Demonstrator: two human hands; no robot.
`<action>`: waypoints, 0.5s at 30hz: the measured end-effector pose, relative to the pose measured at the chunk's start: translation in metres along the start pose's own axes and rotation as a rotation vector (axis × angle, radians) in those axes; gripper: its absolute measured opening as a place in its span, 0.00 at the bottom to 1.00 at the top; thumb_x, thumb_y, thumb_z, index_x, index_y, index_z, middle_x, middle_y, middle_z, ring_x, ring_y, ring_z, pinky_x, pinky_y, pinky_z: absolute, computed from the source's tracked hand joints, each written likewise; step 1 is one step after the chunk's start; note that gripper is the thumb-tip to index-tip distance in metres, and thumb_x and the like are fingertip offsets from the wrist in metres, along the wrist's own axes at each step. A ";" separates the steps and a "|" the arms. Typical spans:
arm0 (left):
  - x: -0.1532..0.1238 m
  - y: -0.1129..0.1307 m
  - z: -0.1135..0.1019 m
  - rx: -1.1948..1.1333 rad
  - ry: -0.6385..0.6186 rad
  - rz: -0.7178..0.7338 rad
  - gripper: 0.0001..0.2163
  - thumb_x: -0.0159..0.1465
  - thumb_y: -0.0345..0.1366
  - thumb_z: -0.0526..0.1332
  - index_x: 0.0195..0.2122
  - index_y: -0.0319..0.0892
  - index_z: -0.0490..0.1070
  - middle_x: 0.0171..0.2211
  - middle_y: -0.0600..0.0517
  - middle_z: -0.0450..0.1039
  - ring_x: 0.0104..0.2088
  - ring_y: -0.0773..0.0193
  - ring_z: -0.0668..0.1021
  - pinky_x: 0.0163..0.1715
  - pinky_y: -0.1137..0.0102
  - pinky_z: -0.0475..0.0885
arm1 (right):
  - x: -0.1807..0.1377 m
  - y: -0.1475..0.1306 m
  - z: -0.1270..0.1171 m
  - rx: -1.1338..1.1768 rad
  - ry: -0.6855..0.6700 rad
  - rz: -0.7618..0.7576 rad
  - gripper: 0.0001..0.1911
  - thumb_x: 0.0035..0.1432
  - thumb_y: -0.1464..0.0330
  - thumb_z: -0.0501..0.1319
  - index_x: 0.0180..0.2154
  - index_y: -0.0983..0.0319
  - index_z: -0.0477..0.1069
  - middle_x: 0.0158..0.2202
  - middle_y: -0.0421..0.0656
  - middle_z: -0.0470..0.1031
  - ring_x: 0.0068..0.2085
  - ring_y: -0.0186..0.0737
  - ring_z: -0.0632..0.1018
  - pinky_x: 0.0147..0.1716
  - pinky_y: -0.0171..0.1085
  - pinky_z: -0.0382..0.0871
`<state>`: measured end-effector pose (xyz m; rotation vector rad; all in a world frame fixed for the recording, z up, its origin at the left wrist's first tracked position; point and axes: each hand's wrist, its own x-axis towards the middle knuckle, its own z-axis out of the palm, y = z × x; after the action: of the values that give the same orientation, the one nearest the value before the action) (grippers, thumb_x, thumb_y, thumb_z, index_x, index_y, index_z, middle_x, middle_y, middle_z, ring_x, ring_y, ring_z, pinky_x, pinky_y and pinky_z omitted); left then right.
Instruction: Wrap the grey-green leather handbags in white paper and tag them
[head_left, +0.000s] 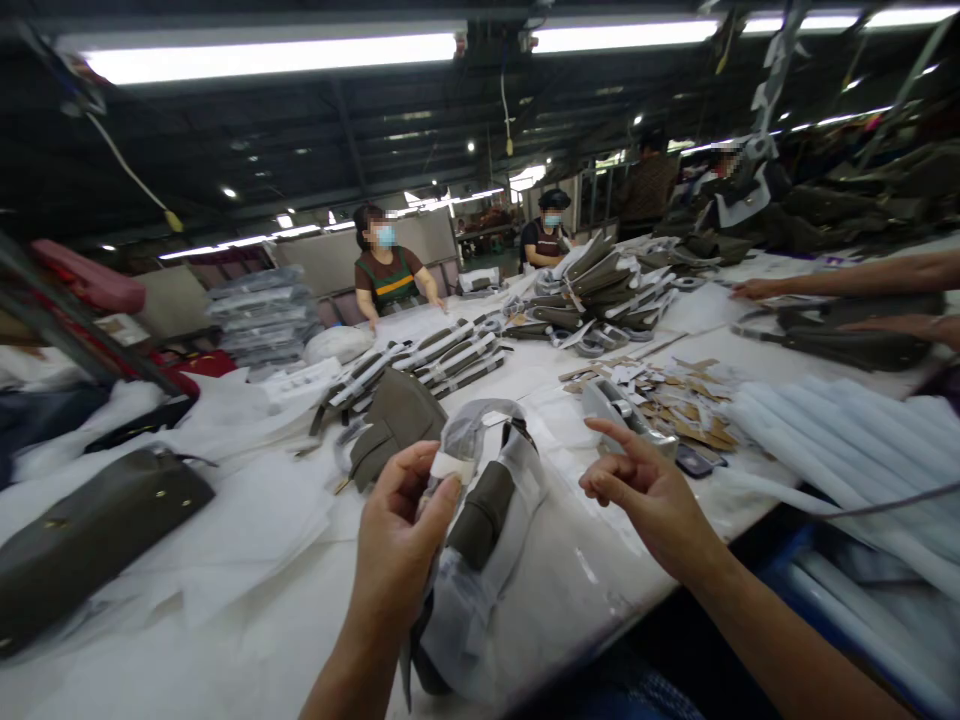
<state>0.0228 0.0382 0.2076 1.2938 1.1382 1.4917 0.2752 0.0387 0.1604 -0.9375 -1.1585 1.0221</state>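
My left hand pinches a small white tag between thumb and fingers. The tag lies against a dark olive bag strap wrapped in translucent white film, which rests on the table below that hand. My right hand hovers over the table to the right, its index finger stretched out and the other fingers curled; I see nothing in it. Just behind it stands a grey tape dispenser. An olive bag piece with a flap lies beyond my left hand.
An olive bag lies at left on white sheets. Wrapped straps and cardboard scraps cover the middle. White foam rolls sit at right. Co-workers work across the table; another person's arms reach in from the right.
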 end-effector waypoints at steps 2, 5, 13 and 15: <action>-0.001 0.001 0.001 0.039 -0.020 0.047 0.21 0.59 0.42 0.69 0.51 0.42 0.69 0.43 0.48 0.78 0.42 0.62 0.79 0.44 0.70 0.73 | -0.001 -0.018 0.031 0.050 -0.093 -0.038 0.29 0.55 0.62 0.70 0.57 0.56 0.67 0.26 0.37 0.77 0.30 0.36 0.77 0.31 0.34 0.71; -0.003 0.002 0.003 0.107 -0.036 0.122 0.18 0.60 0.39 0.67 0.50 0.42 0.68 0.43 0.48 0.77 0.43 0.61 0.78 0.45 0.69 0.72 | 0.000 -0.034 0.067 0.092 -0.199 -0.059 0.27 0.55 0.63 0.70 0.56 0.55 0.67 0.27 0.37 0.78 0.30 0.36 0.78 0.34 0.36 0.73; -0.007 0.000 0.004 0.281 -0.004 0.268 0.16 0.59 0.35 0.67 0.48 0.44 0.70 0.48 0.49 0.76 0.47 0.59 0.78 0.48 0.67 0.71 | 0.009 -0.043 0.099 -0.112 -0.237 -0.108 0.29 0.56 0.63 0.67 0.57 0.56 0.65 0.28 0.37 0.79 0.32 0.39 0.80 0.37 0.38 0.74; -0.008 0.001 0.005 0.356 0.029 0.319 0.16 0.58 0.34 0.67 0.47 0.44 0.72 0.48 0.49 0.76 0.47 0.58 0.78 0.48 0.67 0.72 | 0.010 -0.045 0.098 -0.193 -0.226 -0.092 0.30 0.55 0.63 0.67 0.59 0.55 0.63 0.26 0.36 0.78 0.29 0.38 0.79 0.33 0.35 0.73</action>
<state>0.0286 0.0306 0.2067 1.7692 1.3036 1.5836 0.1859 0.0419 0.2218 -0.9264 -1.4971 0.9711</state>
